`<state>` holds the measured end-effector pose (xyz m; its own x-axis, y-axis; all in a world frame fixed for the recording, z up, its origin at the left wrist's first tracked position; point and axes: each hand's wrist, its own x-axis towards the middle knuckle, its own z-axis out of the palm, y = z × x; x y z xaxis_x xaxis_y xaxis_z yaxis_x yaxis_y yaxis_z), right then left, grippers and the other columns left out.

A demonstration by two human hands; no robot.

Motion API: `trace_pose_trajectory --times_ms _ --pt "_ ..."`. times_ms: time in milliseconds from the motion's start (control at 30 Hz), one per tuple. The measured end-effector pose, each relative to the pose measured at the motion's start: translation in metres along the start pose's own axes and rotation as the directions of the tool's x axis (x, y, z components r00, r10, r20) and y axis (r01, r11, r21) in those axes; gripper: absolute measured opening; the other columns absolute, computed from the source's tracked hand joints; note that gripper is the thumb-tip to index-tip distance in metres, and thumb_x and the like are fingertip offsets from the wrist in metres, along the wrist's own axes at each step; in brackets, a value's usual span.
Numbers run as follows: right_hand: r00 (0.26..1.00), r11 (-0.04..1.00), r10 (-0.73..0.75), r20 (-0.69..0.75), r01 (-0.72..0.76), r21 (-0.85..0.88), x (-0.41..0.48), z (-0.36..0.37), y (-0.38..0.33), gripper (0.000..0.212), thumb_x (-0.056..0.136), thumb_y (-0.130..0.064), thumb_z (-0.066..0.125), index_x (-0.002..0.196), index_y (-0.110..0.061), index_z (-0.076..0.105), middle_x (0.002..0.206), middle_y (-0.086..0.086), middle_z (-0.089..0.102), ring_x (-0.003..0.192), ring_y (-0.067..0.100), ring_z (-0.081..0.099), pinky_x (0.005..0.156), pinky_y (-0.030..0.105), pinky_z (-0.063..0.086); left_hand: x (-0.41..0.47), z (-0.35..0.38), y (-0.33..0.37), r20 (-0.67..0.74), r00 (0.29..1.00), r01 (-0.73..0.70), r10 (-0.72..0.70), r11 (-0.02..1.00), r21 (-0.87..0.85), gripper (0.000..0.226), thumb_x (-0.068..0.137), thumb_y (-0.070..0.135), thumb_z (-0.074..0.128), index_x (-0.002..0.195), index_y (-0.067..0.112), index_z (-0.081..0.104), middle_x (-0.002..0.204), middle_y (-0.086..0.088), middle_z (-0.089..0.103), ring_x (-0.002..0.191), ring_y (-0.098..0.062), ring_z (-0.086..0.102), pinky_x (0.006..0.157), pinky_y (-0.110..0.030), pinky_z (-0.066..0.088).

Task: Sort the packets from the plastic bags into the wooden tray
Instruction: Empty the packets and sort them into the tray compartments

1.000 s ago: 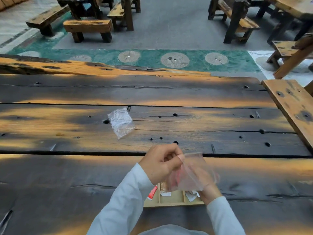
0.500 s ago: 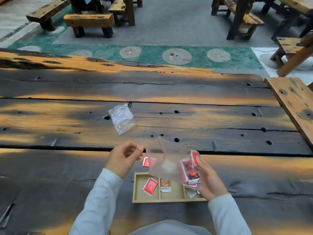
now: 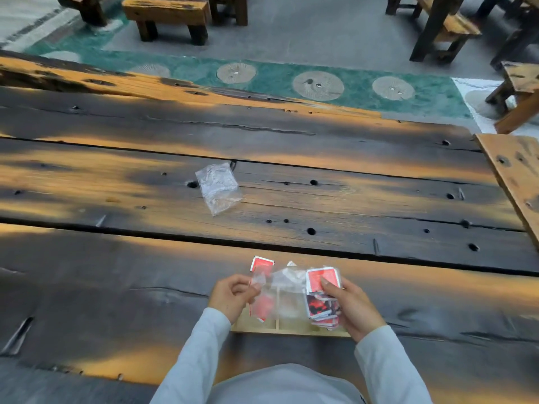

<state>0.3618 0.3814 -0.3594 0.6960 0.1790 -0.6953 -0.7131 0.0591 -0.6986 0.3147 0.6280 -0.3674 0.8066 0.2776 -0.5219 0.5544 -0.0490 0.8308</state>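
My right hand grips a stack of red packets, thumb on the top one. My left hand pinches one edge of a clear plastic bag that stretches between both hands. Both hands hover over the wooden tray at the near table edge, and the bag blurs its compartments. A red packet shows through the bag in the tray's left compartment. Another red packet lies on the table just beyond the tray. A second, crumpled clear bag lies farther out on the middle plank.
The dark plank table has knot holes and gaps between boards. A lighter wooden board juts in at the right edge. Wooden benches and tables stand on the grey floor beyond.
The hands have come down and closer together over the tray. The clear bag, held up before, now lies low between them. The right hand still holds the packets taken from it.
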Motion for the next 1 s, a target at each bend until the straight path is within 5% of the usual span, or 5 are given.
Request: trace_pose_trajectory --times_ms 167,267,633,900,1000 --pt "1.0 0.999 0.002 0.014 -0.001 -0.039 0.003 0.002 0.006 0.03 0.098 -0.015 0.065 0.128 -0.012 0.064 0.108 0.015 0.079 0.102 0.036 0.076 0.101 0.056 0.054 0.002 -0.002 -0.015 -0.032 0.998 0.061 -0.061 0.998 0.005 0.015 0.087 -0.001 0.069 0.076 0.009 0.065 0.069 -0.012 0.067 0.054 -0.016 0.059 0.047 -0.013 0.046" --pt "1.0 0.996 0.003 -0.013 -0.004 -0.085 0.006 0.003 0.008 0.023 0.1 -0.011 0.061 0.122 -0.012 0.067 0.091 0.007 0.082 0.095 0.035 0.078 0.097 0.053 0.057 0.003 -0.002 -0.02 -0.051 0.996 0.072 -0.072 0.997 -0.002 0.014 0.087 0.001 0.069 0.077 0.01 0.066 0.072 -0.012 0.068 0.059 -0.019 0.06 0.052 -0.019 0.047" --pt "0.997 0.997 0.067 -0.046 -0.069 -0.042 0.012 0.006 0.009 0.022 0.102 -0.02 0.059 0.123 -0.015 0.065 0.101 0.013 0.081 0.09 0.028 0.08 0.079 0.041 0.062 0.01 -0.003 -0.036 -0.056 0.994 0.095 -0.095 0.995 -0.013 0.011 0.086 0.004 0.071 0.079 0.012 0.068 0.078 -0.013 0.07 0.074 -0.024 0.064 0.061 -0.025 0.049" --pt "0.994 0.996 0.069 -0.089 -0.074 -0.048 0.014 0.008 0.01 0.022 0.099 -0.016 0.063 0.115 -0.004 0.071 0.101 0.017 0.08 0.093 0.035 0.075 0.099 0.054 0.054 0.014 -0.003 -0.048 -0.054 0.988 0.143 -0.144 0.99 -0.023 0.002 0.087 0.007 0.069 0.088 0.009 0.069 0.084 -0.011 0.072 0.077 -0.021 0.066 0.06 -0.024 0.047" --pt "0.993 0.996 0.089 -0.081 -0.09 -0.012 0.016 0.005 0.011 0.024 0.1 -0.013 0.062 0.117 -0.001 0.071 0.109 0.021 0.078 0.109 0.044 0.07 0.103 0.057 0.05 0.015 -0.003 -0.049 -0.054 0.988 0.146 -0.148 0.989 -0.038 0.003 0.086 0.007 0.07 0.087 0.01 0.069 0.085 -0.012 0.073 0.078 -0.022 0.066 0.06 -0.024 0.047"
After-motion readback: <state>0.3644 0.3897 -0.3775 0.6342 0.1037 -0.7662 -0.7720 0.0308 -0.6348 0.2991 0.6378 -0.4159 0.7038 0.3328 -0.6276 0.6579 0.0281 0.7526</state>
